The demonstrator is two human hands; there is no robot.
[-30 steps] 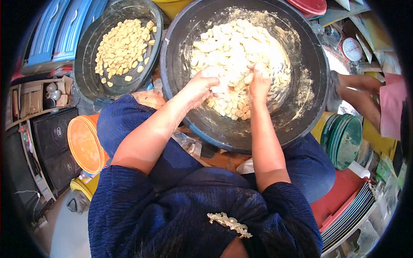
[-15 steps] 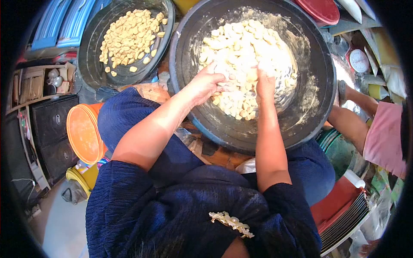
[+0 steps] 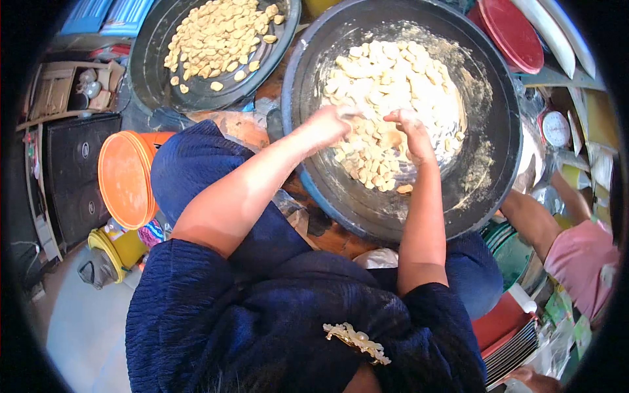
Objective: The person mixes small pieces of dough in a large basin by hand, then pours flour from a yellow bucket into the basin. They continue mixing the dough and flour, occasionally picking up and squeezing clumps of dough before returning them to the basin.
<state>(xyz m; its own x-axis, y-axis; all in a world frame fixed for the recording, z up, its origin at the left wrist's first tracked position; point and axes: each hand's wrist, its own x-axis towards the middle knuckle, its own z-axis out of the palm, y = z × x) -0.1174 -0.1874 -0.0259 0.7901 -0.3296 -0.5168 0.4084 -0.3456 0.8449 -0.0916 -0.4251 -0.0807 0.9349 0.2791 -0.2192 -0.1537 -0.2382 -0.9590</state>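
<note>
Pale pieces (image 3: pixel 377 75) sit heaped in the large black basin (image 3: pixel 488 187), upper middle to upper right of the frame; top of the heap is blown out by sunlight. One browner piece (image 3: pixel 404 188) lies at the heap's lower edge. Pale powder coats the basin's inner wall, mostly on the right side. Both hands are inside the rim, over the heap: left hand (image 3: pixel 331 124) at its left side, fingers pointing right; right hand (image 3: pixel 414 134) to the right of it, fingers bent toward the left one. Hands are apart. Can't tell whether either is gripping pieces or has let go; glare washes out the fingertips. Second dark basin (image 3: pixel 145 85), upper left, just beside the big one, has a pile of tan pieces (image 3: pixel 213 33), a few strays near its lower side. Orange bucket (image 3: pixel 123 180) at left, yellow bucket (image 3: pixel 131 249) below it. Red bucket (image 3: pixel 511 33) upper right, dial scale (image 3: pixel 556 129) below that. Another person's leg (image 3: pixel 534 216) and pink clothing (image 3: pixel 580 262) at right edge.
</note>
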